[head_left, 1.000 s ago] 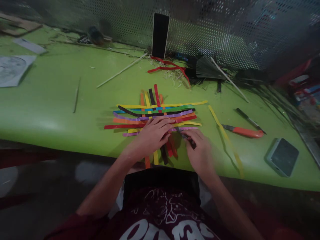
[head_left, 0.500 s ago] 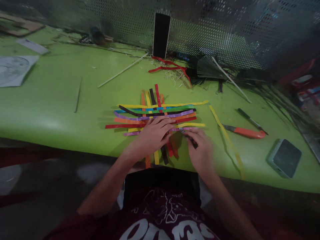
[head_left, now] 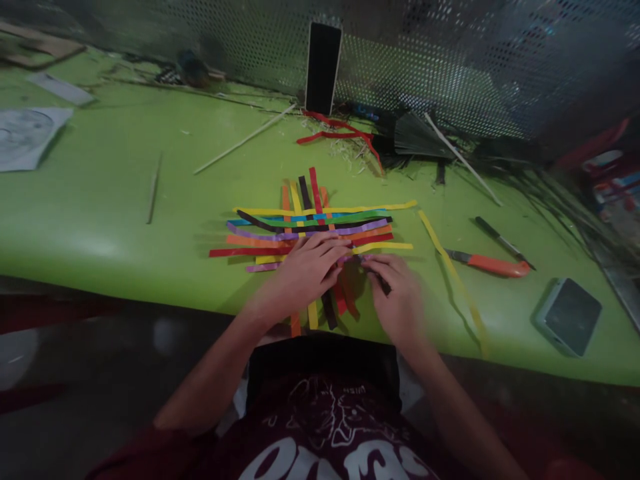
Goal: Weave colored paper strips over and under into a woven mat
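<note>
Several coloured strips cross over and under one another in a loose woven mat on the green table. My left hand [head_left: 310, 267] lies over the mat's front middle, fingers stretched out and pressing on the strips. Just right of it, my right hand [head_left: 396, 293] is closed in a pinch at the purple strip [head_left: 264, 268] nearest me, whose right end is hidden by the fingers. A small dark piece shows between those fingers, too covered to name. A yellow strip [head_left: 383, 247] runs out to the right just above my right hand. Red, black and orange strip ends stick out toward me.
To the right lie a loose yellow strip [head_left: 450, 267], an orange-handled knife [head_left: 495, 265], a black pen [head_left: 505, 243] and a grey box-shaped device [head_left: 570, 317]. A phone [head_left: 323, 70] leans on the perforated metal screen [head_left: 400, 73]. Red strips [head_left: 345, 133] and shavings lie before it.
My right hand has shifted slightly left, closer to my left hand, and now covers the right end of the purple strip. My left hand stays in place on the mat.
</note>
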Action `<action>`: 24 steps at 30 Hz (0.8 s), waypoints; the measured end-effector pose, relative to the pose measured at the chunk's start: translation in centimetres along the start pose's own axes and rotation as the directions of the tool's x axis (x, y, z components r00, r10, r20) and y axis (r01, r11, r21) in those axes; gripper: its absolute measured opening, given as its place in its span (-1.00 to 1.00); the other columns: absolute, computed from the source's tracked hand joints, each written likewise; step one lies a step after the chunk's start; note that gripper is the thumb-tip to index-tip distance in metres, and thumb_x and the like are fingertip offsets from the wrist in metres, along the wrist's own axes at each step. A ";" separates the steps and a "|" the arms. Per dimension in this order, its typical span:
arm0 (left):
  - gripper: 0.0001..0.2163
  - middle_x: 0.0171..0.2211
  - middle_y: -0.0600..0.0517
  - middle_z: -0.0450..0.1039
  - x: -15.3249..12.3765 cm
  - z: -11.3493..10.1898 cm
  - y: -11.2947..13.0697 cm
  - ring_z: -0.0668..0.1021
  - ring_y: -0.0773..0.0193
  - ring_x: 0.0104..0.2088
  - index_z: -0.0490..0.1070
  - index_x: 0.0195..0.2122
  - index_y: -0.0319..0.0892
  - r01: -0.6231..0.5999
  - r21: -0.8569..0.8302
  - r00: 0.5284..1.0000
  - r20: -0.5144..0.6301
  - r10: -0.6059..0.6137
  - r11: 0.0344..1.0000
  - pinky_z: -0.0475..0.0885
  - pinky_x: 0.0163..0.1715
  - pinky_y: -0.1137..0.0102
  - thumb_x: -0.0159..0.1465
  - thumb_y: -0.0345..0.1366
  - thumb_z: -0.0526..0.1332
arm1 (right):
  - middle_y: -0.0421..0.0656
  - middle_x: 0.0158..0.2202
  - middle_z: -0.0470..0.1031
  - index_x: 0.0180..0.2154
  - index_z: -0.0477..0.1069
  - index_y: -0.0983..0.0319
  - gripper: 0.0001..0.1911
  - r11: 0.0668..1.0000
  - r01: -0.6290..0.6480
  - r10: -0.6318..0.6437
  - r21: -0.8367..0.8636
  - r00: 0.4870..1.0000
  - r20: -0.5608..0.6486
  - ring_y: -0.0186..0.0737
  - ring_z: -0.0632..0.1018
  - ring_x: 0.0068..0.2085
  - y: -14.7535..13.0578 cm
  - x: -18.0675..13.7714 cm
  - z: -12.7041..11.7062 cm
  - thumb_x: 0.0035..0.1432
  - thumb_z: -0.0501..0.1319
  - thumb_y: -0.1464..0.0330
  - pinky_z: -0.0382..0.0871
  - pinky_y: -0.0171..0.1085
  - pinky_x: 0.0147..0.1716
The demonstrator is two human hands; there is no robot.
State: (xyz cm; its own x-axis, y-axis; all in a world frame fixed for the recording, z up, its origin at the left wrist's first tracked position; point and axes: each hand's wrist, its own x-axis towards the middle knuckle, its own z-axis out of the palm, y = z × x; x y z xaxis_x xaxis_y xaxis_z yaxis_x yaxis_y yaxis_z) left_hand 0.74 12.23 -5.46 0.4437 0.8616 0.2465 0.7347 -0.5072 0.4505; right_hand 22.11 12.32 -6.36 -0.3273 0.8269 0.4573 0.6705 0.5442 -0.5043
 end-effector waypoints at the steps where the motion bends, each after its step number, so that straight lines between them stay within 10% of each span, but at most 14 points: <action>1: -0.70 0.29 -0.07 0.42 0.0 0.0 0.0 0.38 0.08 0.32 0.38 0.23 -0.16 0.002 0.003 1.000 0.002 -0.002 1.000 0.31 0.29 0.11 0.50 -0.37 0.11 | -0.04 -0.12 0.62 -0.12 0.62 0.17 -0.72 1.000 -0.001 0.001 -0.011 1.000 0.000 -0.03 0.60 -0.09 0.1 0.1 0.1 0.35 0.14 0.49 0.55 0.02 -0.06; 24: -0.73 0.24 -0.15 0.43 -0.4 1.0 0.1 0.41 -0.03 0.27 0.48 0.12 -0.22 -0.059 0.148 0.996 -0.053 0.067 0.987 0.36 0.27 -0.01 0.53 -0.37 0.05 | 0.09 0.02 0.54 0.11 0.49 0.26 -0.64 0.966 0.161 -0.126 -0.202 0.976 0.175 0.07 0.52 0.02 -1.7 -1.3 -0.7 0.34 0.12 0.50 0.53 0.10 0.02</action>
State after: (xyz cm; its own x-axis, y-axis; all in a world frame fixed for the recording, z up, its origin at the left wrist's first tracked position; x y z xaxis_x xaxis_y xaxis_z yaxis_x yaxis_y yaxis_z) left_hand 1.12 11.82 -6.36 0.4641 0.8253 0.3217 0.7753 -0.5541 0.3031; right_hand 21.85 10.18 -5.55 -0.5209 0.7634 0.3820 0.7296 0.6304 -0.2650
